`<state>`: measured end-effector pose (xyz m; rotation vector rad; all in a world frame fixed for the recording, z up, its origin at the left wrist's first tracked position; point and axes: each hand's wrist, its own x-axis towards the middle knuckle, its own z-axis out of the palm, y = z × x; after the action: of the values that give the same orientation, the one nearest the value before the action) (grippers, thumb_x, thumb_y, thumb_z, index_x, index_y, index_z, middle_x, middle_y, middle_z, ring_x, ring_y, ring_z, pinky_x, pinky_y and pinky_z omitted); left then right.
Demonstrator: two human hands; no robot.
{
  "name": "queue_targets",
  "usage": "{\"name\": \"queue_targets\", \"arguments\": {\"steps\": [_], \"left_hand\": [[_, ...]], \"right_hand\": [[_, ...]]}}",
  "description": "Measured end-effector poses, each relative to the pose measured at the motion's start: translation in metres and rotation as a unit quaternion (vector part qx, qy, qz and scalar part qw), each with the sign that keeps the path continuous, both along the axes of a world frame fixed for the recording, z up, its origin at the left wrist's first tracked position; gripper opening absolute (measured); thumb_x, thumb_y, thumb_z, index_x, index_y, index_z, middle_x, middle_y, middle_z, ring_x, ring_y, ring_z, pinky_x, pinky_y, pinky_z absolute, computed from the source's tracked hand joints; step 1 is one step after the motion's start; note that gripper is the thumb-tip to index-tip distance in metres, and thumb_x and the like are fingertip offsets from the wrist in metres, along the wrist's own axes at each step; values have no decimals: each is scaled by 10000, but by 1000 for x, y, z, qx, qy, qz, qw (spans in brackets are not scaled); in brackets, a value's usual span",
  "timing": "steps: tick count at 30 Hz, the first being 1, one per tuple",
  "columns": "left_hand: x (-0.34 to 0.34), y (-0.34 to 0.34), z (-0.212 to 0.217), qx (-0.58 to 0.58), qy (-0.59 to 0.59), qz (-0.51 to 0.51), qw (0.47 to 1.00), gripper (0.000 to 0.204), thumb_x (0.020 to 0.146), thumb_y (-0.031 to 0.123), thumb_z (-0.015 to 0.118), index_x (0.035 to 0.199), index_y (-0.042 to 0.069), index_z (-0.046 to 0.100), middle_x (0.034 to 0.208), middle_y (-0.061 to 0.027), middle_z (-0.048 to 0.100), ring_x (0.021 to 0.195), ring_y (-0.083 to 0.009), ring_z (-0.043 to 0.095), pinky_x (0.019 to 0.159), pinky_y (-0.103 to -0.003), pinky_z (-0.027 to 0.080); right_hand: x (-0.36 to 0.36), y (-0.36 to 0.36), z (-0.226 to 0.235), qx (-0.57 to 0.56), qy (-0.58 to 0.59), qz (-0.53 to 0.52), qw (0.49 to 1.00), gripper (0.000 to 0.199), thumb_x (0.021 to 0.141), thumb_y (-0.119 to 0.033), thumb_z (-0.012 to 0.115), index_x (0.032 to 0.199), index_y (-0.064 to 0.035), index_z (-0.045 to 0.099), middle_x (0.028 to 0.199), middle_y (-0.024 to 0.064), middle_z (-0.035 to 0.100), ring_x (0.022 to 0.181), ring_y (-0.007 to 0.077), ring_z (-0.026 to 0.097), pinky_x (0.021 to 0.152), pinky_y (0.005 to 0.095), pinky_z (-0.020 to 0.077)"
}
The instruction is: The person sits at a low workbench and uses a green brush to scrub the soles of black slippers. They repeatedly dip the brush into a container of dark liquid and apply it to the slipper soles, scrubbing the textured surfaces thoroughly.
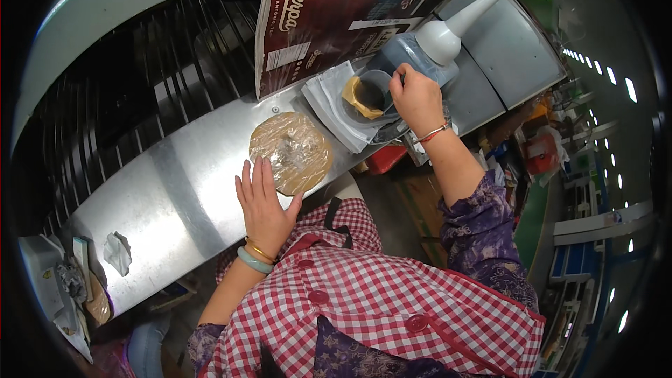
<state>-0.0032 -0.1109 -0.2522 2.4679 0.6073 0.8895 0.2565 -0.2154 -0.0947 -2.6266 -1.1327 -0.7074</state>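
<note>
My left hand (263, 199) lies with fingers stretched out at the near edge of a flat, round tan disc (297, 150) wrapped in clear film. The fingertips touch the film. Over to the right, my right hand (418, 100) has its thumb and fingers pinched together at the rim of a clear plastic cup (383, 78). Whatever they pinch is too small or hidden to name. Dark contents show inside the cup, and a yellowish piece (355, 100) hangs over its left rim. The cup stands on a folded white cloth or paper pad (330, 101).
Behind the cup lies a translucent bottle (402, 52) with a white cone nozzle (448, 35). A dark red printed sheet (336, 21) stands at the back of the metal worktop (150, 210). Dark bars (178, 63) run along the far side. A crumpled scrap (117, 253) lies far left.
</note>
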Motion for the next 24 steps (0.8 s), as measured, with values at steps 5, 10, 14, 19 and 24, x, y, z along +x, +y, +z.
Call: {"name": "queue_targets", "arguments": {"steps": [5, 10, 14, 19, 24], "left_hand": [[0, 1, 0, -4, 5, -5, 1000, 811, 740, 271, 732, 1369, -39, 324, 1366, -213, 391, 1311, -419, 310, 1077, -545, 225], [0, 1, 0, -10, 10, -10, 1000, 806, 745, 264, 730, 1373, -33, 320, 1357, -213, 400, 1306, -421, 319, 1080, -548, 210], [0, 2, 0, -9, 6, -12, 1000, 804, 746, 260, 729, 1374, -27, 318, 1353, -210, 406, 1303, -419, 324, 1082, -549, 206], [0, 1, -2, -8, 5, -15, 1000, 799, 746, 260, 730, 1372, -23, 323, 1356, -203, 407, 1304, -415, 326, 1082, -550, 206], [0, 1, -4, -4, 4, -10, 1000, 798, 745, 264, 730, 1372, -20, 326, 1360, -199, 406, 1304, -411, 326, 1082, -551, 205]], "right_hand": [[-1, -10, -6, 66, 62, -18, 996, 156, 852, -196, 557, 867, -50, 611, 676, 166, 622, 653, 368, 620, 608, 454, 486], [-9, -13, 9, 148, 70, 11, 986, 140, 857, -194, 584, 845, -58, 613, 581, 137, 577, 562, 338, 593, 541, 422, 461], [-14, -14, 23, 177, 65, 24, 982, 143, 857, -191, 594, 834, -53, 616, 550, 129, 556, 522, 318, 577, 516, 401, 450], [-12, -14, 33, 201, 63, 51, 976, 149, 868, -194, 586, 848, -51, 622, 545, 121, 565, 491, 272, 589, 502, 367, 455], [-22, -10, 45, 258, 104, 70, 958, 162, 888, -200, 579, 852, -48, 623, 539, 90, 584, 475, 186, 616, 491, 309, 469]]}}
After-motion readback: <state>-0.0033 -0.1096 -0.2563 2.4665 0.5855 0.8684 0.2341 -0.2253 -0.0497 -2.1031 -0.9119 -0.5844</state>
